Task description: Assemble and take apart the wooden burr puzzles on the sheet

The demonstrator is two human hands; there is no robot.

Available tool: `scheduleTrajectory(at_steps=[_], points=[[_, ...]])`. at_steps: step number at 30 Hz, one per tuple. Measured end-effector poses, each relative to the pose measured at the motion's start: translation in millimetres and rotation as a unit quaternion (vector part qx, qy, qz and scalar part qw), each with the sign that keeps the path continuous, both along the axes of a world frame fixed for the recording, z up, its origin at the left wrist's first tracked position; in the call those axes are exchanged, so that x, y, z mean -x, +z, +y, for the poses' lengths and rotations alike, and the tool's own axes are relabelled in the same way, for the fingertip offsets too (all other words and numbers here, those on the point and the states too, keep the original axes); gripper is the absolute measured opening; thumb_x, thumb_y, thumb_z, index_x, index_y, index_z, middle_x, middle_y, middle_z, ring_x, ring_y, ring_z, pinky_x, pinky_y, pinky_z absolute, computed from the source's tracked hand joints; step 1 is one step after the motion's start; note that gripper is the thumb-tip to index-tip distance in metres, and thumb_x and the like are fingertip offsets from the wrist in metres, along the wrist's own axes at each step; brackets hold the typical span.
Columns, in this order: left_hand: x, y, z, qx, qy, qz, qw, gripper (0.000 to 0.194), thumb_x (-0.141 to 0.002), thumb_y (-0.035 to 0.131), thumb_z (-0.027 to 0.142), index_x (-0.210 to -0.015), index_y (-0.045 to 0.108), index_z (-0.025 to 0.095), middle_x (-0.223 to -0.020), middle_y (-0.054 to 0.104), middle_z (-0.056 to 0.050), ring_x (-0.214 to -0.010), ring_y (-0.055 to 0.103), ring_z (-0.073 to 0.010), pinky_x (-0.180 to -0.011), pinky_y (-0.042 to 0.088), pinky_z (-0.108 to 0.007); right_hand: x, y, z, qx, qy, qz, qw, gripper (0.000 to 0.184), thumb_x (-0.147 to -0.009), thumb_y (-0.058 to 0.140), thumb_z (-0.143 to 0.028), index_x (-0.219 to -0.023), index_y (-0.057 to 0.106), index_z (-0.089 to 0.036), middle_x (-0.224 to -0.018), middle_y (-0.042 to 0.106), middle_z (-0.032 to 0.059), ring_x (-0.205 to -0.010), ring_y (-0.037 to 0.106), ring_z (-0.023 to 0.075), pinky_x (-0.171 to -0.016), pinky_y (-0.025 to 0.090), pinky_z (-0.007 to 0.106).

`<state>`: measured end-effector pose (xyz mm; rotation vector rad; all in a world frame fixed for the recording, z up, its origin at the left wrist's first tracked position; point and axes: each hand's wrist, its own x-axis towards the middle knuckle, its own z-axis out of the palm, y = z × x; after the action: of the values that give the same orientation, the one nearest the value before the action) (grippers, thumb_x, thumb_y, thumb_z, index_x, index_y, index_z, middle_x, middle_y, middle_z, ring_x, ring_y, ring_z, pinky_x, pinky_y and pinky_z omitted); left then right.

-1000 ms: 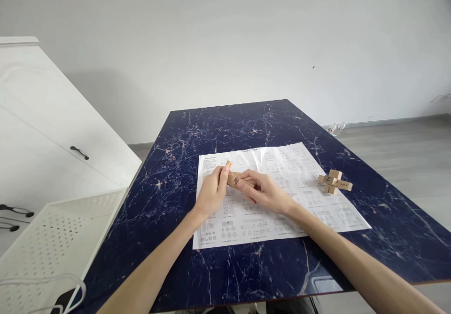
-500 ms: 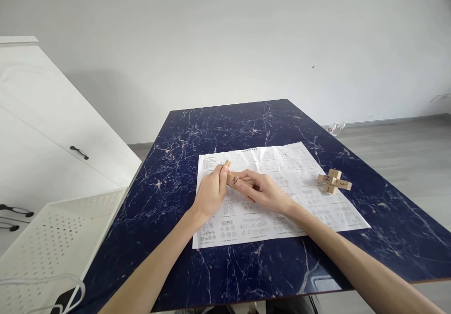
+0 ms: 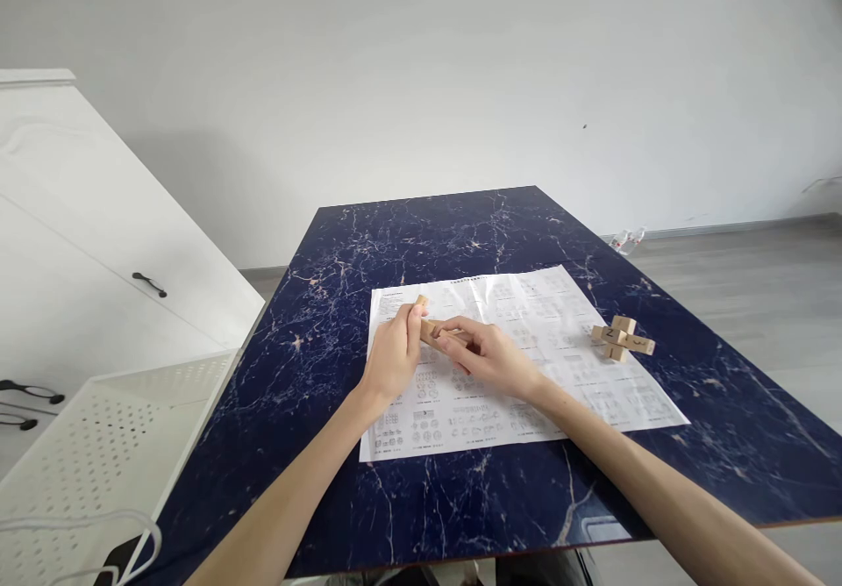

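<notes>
My left hand (image 3: 393, 353) and my right hand (image 3: 490, 355) meet over a printed sheet of diagrams (image 3: 526, 367) on a dark blue marbled table (image 3: 408, 235). Both hands pinch light wooden bars (image 3: 431, 330) held together between them, just above the paper. The fingers of each hand are closed round the wood, which hides how many bars there are and how they join. To the right, an assembled cross of wooden blocks (image 3: 622, 339) with marks on it lies at the sheet's right edge, apart from both hands.
A white cabinet with a dark handle (image 3: 148, 284) stands at the left. Below it sits a white perforated tray (image 3: 98, 446) with a white cable (image 3: 124, 533). Grey floor (image 3: 756, 279) lies to the right of the table.
Both hands and the wooden bars have shifted slightly up and away from me. The wooden cross and the sheet have stayed where they were.
</notes>
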<state>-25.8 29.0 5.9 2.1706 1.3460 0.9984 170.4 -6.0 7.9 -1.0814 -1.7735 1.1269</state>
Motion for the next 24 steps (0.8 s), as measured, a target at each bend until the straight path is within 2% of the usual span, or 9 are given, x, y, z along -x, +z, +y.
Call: scheduleTrajectory(at_steps=[4,7,13,16,19,22,24], points=[[-3.4,-2.7,-1.9,0.013,0.030,-0.010,0.999,0.051,-0.115,0.023,0.050,-0.111,0.063,0.019,-0.084,0.076,-0.007,-0.080,0.076,-0.0240,-0.075,0.055,-0.035,5.4,1.2,-2.6,-0.038,-0.032,-0.035,0.998,0.033,-0.106,0.054,-0.048,-0.120,0.070,-0.022,-0.064,0.050,-0.0040,-0.056,0.042,0.0138,-0.053,0.036,0.029],[-2.9,-2.2,-1.1,0.004,0.019,-0.002,1.000,0.052,-0.115,0.022,0.050,-0.111,0.063,0.019,-0.080,0.074,-0.005,-0.075,0.074,-0.0227,-0.072,0.054,-0.034,4.4,1.7,-1.9,-0.031,-0.021,-0.030,0.999,0.036,-0.107,0.053,-0.049,-0.122,0.070,-0.022,-0.063,0.051,-0.0042,-0.055,0.042,0.0138,-0.053,0.036,0.029],[3.2,2.0,1.6,-0.016,-0.010,0.062,0.998,0.051,-0.115,0.023,0.048,-0.117,0.066,0.019,-0.084,0.074,-0.004,-0.074,0.073,-0.0227,-0.067,0.050,-0.032,-4.0,-1.3,1.7,-0.007,0.020,-0.001,1.000,0.038,-0.108,0.051,-0.051,-0.126,0.069,-0.022,-0.062,0.051,-0.0048,-0.052,0.043,0.0129,-0.051,0.037,0.028],[3.3,2.9,0.5,-0.016,-0.011,0.066,0.998,0.051,-0.115,0.023,0.048,-0.122,0.065,0.020,-0.089,0.076,-0.005,-0.079,0.074,-0.0238,-0.070,0.052,-0.033,-4.0,-1.5,1.3,-0.009,0.020,-0.003,1.000,0.040,-0.108,0.051,-0.053,-0.127,0.069,-0.022,-0.063,0.052,-0.0045,-0.052,0.043,0.0132,-0.051,0.036,0.028],[0.1,2.3,-2.1,-0.021,0.017,0.032,0.999,0.049,-0.115,0.023,0.048,-0.121,0.063,0.020,-0.097,0.077,-0.008,-0.086,0.076,-0.0249,-0.074,0.054,-0.034,0.2,-1.7,-0.2,-0.031,-0.007,-0.033,0.999,0.039,-0.109,0.050,-0.052,-0.127,0.069,-0.022,-0.064,0.052,-0.0039,-0.052,0.043,0.0135,-0.051,0.036,0.029],[-3.3,1.6,-4.2,-0.010,0.054,0.004,0.998,0.048,-0.115,0.024,0.048,-0.116,0.062,0.019,-0.088,0.075,-0.007,-0.079,0.075,-0.0244,-0.069,0.053,-0.034,5.1,-2.8,-1.5,-0.056,-0.029,-0.057,0.996,0.039,-0.108,0.050,-0.051,-0.128,0.068,-0.023,-0.064,0.052,-0.0034,-0.054,0.043,0.0142,-0.052,0.035,0.029],[-3.9,1.6,-4.3,-0.005,0.056,-0.001,0.998,0.048,-0.115,0.024,0.048,-0.116,0.061,0.018,-0.085,0.075,-0.007,-0.076,0.074,-0.0240,-0.068,0.053,-0.034,6.8,-3.3,-1.9,-0.058,-0.031,-0.057,0.996,0.038,-0.109,0.050,-0.051,-0.127,0.068,-0.023,-0.063,0.051,-0.0036,-0.053,0.042,0.0144,-0.051,0.034,0.029]])
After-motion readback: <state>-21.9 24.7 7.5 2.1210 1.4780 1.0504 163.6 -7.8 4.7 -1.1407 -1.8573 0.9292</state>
